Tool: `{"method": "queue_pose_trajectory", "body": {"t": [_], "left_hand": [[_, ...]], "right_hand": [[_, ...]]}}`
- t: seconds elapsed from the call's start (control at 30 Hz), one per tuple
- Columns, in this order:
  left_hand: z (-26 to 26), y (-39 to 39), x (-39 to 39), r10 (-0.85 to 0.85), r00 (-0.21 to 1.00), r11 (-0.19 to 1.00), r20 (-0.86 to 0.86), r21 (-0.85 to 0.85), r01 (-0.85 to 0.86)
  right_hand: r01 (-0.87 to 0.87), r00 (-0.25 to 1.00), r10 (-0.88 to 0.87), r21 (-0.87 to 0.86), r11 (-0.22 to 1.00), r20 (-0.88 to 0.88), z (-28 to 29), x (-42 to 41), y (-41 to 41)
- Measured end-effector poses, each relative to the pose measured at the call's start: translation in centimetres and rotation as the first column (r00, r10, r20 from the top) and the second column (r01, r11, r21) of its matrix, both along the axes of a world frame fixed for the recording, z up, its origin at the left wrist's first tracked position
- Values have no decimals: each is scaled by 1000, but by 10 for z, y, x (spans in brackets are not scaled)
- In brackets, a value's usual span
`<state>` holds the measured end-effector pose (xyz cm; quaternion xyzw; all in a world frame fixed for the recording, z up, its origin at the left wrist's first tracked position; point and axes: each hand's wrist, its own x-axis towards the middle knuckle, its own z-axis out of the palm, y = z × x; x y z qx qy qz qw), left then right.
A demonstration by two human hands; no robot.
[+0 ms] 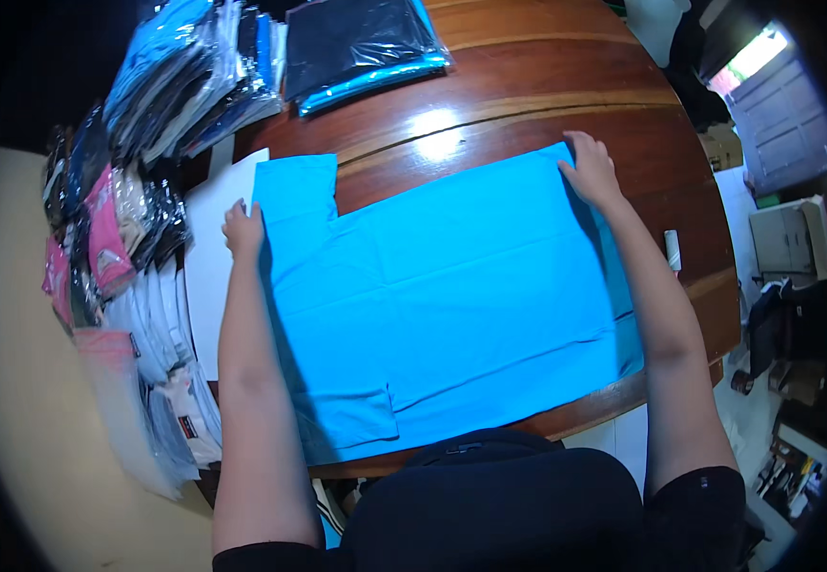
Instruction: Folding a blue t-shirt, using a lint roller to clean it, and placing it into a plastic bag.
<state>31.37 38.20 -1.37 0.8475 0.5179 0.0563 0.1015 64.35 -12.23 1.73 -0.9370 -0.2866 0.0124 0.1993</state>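
A bright blue T-shirt (456,286) lies spread sideways on the wooden table (528,79), sleeves toward the left and hem toward the right. Creases run along its length, and a layer of the same blue shows at its near edge. At the far hem corner, my right hand (594,171) grips the cloth between thumb and fingers. My left hand (244,230) is at the shirt's left edge, near the far sleeve; whether its fingers pinch the cloth is unclear. Under that hand, a white sheet (206,257) extends out from beneath the shirt.
Bagged folded garments (170,86) stand stacked at the far left, beside a dark bagged garment (363,50). More plastic packets (149,314) line the left edge. A small white cylinder (673,250) lies right of my right forearm. A cabinet (781,239) stands beyond the table.
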Motion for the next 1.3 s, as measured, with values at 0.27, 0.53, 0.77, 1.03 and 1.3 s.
{"method": "queue_pose_trajectory", "body": {"t": [0.27, 0.53, 0.77, 1.03, 1.3], "left_hand": [[-13, 57, 80, -98, 991, 989, -92, -123, 86], [64, 53, -6, -136, 775, 937, 617, -173, 302], [129, -126, -262, -51, 719, 957, 693, -172, 234], [43, -228, -336, 600, 395, 788, 695, -600, -141], [48, -189, -263, 180, 981, 976, 75, -135, -169]], "right_hand": [[-43, 993, 31, -105, 994, -110, 0, 22, 10], [-195, 979, 200, 125, 973, -28, 34, -5, -17], [-206, 971, 237, 406, 890, -28, 44, -98, -135], [19, 997, 9, 359, 933, -74, 0, -130, -183], [162, 959, -149, 32, 986, -241, 27, -128, -136]]}}
